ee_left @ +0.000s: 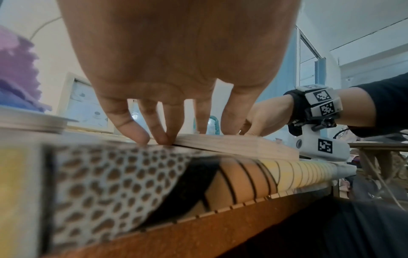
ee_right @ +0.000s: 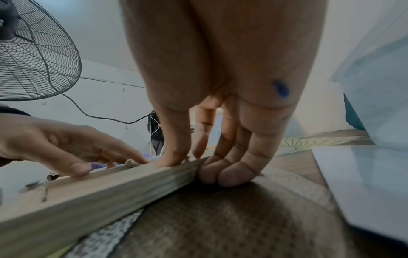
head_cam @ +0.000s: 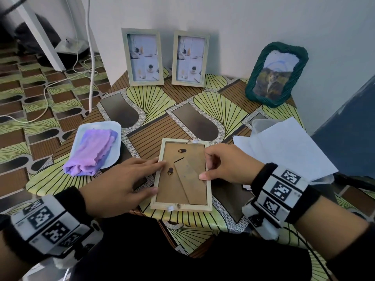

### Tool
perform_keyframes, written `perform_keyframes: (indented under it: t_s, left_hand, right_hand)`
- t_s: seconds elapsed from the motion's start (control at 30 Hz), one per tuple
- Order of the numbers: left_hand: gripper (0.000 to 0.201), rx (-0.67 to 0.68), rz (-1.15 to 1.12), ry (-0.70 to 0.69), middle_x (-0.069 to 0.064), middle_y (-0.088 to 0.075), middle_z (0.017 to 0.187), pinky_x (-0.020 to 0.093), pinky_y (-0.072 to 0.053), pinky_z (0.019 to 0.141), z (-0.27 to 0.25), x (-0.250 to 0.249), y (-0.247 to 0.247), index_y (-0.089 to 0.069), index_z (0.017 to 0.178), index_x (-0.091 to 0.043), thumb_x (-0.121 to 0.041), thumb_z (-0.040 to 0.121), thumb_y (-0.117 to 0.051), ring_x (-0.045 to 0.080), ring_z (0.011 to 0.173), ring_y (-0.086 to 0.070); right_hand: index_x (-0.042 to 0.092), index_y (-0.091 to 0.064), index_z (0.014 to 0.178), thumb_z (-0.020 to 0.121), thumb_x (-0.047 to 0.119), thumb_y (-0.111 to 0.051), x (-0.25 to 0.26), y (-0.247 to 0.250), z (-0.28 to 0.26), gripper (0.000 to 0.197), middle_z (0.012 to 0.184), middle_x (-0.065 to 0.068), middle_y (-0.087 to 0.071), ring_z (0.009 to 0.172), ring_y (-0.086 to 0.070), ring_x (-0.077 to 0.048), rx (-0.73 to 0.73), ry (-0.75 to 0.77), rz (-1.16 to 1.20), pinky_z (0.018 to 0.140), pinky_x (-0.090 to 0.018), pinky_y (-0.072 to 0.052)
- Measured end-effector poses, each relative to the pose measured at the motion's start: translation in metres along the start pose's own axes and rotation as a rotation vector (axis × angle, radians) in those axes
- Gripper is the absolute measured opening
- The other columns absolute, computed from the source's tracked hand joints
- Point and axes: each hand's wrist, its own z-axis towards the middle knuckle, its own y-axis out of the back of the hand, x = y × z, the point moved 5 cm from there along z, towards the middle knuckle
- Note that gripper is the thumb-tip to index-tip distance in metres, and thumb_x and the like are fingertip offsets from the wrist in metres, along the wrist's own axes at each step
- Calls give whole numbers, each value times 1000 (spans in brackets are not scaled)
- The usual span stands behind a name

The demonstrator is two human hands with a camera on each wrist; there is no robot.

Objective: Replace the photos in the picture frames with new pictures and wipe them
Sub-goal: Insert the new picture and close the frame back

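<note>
We have a light wooden picture frame (head_cam: 183,205) lying face down on the surface (head_cam: 215,102), close to the near edge. We can see its brown backing board and the little black clips. Our left hand (head_cam: 119,185) rests on the frame's left side with the fingers out straight and flat. Our right hand (head_cam: 225,165) grips the frame's right side: the thumb presses on top, and the curled fingers (ee_right: 229,174) tuck against the outer edge.

A purple cloth (head_cam: 91,152) lies folded on a pale tray (head_cam: 115,128) to the left, near the frame. White sheets of paper (head_cam: 288,147) lie to the right. At the back, two more pale frames (head_cam: 142,57) (head_cam: 190,57) with pictures lean against the wall, side by side. A green frame (head_cam: 277,74) stands to their right.
</note>
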Motion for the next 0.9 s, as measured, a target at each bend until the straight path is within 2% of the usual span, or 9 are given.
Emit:
perform_keyframes:
  t_s: [0.13, 0.3, 0.4, 0.47, 0.57, 0.67, 0.73, 0.8, 0.9]
  left_hand:
    - [57, -18, 61, -2, -18, -26, 155, 23, -25, 111, 4, -9, 0, -17, 145, -57, -53, 95, -44, 0, 138, -16]
    - [54, -102, 57, -18, -16, -37, 151, 20, -30, 109, -2, -13, 7, -35, 142, -49, -55, 91, -50, 1, 137, -30]
    - [44, -175, 129, -103, -13, -50, 142, 26, -41, 103, -16, -24, 15, -53, 135, -36, -52, 94, -46, 9, 129, -44]
    - [39, -150, 167, -183, -13, -54, 137, 32, -47, 97, -26, -31, 13, -59, 129, -30, -46, 97, -44, 10, 127, -47]
    - [44, -30, 290, -240, -13, -44, 148, 39, -45, 95, -43, -33, -1, -51, 137, -30, -49, 101, -37, 10, 136, -40]
    - [62, 81, 410, -214, -7, -20, 161, 45, -39, 98, -61, -29, -19, -29, 152, -24, -57, 99, -32, 15, 147, -23]
    - [69, 92, 446, -181, -6, -14, 163, 49, -36, 100, -68, -27, -23, -21, 154, -21, -61, 98, -31, 19, 149, -18]
    - [70, 79, 481, -156, -6, -16, 162, 54, -33, 101, -69, -24, -22, -22, 154, -20, -62, 98, -30, 21, 149, -17]
    - [74, 93, 506, -72, -4, -21, 161, 57, -35, 102, -61, -18, -12, -27, 153, -17, -66, 97, -27, 21, 149, -16]
  right_hand:
    - [18, -55, 68, 73, 35, -83, -1, -2, -3, 33, 76, 7, -59, 72, -54, -10, -40, -35, -2, 66, -25, -42]
    - [22, -59, 73, 75, 44, -79, 1, 4, -6, 30, 75, 8, -61, 71, -56, -9, -136, -39, -40, 63, -25, -44]
    - [24, -62, 91, 87, 40, -67, 11, 14, 0, 17, 88, 6, -62, 82, -57, -11, -243, 68, -96, 71, -26, -46]
    - [24, -61, 117, 93, 35, -60, 17, 15, 7, 26, 114, 6, -62, 103, -56, -11, -209, 148, -135, 87, -27, -46]
    - [22, -45, 142, 98, 33, -52, 20, 8, 16, 46, 145, 4, -49, 132, -45, -13, -100, 214, -209, 110, -32, -37]
    - [26, -29, 152, 101, 38, -44, 16, -7, 21, 55, 161, 6, -25, 148, -21, -13, 71, 208, -321, 121, -34, -22]
    - [27, -22, 155, 102, 41, -41, 12, -13, 21, 58, 164, 9, -11, 150, -9, -10, 135, 188, -398, 122, -35, -16]
    - [28, -20, 155, 102, 45, -39, 10, -13, 16, 58, 164, 10, -9, 150, -9, -9, 113, 170, -441, 121, -39, -21]
    - [31, -26, 151, 100, 49, -39, 13, -8, 2, 56, 162, 5, -22, 147, -25, -20, 54, 130, -489, 113, -47, -35]
